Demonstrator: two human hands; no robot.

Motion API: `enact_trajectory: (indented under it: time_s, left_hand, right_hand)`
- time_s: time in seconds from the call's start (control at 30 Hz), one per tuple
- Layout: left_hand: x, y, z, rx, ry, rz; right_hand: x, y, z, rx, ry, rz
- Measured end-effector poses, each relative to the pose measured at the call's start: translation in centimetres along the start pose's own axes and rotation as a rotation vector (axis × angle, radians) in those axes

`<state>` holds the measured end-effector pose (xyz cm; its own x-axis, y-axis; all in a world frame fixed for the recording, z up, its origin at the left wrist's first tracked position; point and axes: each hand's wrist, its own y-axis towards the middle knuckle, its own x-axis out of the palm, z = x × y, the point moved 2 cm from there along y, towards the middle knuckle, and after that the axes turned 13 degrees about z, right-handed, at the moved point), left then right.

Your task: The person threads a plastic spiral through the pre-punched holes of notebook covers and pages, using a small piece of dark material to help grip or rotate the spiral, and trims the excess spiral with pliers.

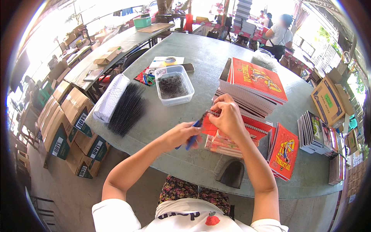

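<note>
My left hand (182, 135) is closed around blue-handled pliers (192, 140), their jaws at the near-left end of a notebook's wire spiral. With bent fingers, my right hand (228, 115) grips that end of the red spiral notebook (255, 130), which rests on a low pile of notebooks (222, 144). Just beyond my right hand stands a tall stack of red-covered notebooks (257, 79). Finished-looking spiral notebooks (285, 152) lie stacked beside my right forearm. A dark, rounded object (232, 174) sits near the table's front edge.
On the left of the grey-green table (205, 50) lie black spiral coils (125, 110), a white-wrapped roll (111, 98) and a clear plastic tub (177, 101) of dark bits. More notebooks (315, 133) and a carton (328, 98) are at right. Cartons (65, 133) fill the left floor. Another person (281, 36) stands beyond.
</note>
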<state>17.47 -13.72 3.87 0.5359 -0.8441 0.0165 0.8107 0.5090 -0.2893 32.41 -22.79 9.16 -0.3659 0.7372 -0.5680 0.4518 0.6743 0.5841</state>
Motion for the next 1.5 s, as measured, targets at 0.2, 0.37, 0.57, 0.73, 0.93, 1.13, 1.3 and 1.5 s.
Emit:
enact_trajectory:
  time_s: [0.2, 0.37, 0.57, 0.73, 0.93, 1.13, 1.3, 1.5]
  left_hand:
    - [0.6, 0.6, 0.1, 0.051, 0.153, 0.023]
    - [-3.4, 0.9, 1.8, 0.192, 0.089, 0.048]
    - [-2.6, 5.1, 2.3, 0.374, -0.036, 0.187]
    - [-9.4, 9.2, 7.0, 0.596, 0.459, 0.784]
    - [-7.7, 5.3, 3.5, 0.638, 0.772, 0.710]
    - [-7.6, 2.6, -9.1, 0.722, 1.157, 0.691]
    - [-11.3, 2.0, -6.2, 0.625, 1.146, 0.833]
    - [-19.4, -0.6, -9.7, 0.069, 1.444, 0.916]
  right_hand:
    - [0.1, -0.3, 0.8, -0.025, 0.015, 0.022]
    - [-0.3, -0.1, 0.6, -0.020, 0.060, -0.040]
    - [1.4, -2.1, -1.3, -0.202, -0.058, -0.138]
    - [1.6, -3.2, -1.3, -0.181, 0.041, -0.183]
    - [-2.5, -5.1, 0.6, -0.322, -0.276, -0.068]
    - [-20.0, -5.8, 1.9, 0.155, -0.533, 0.462]
    - [-25.4, -8.2, 0.6, 0.219, -0.797, 0.665]
    - [-18.6, -16.1, 17.2, 0.403, -0.635, 0.351]
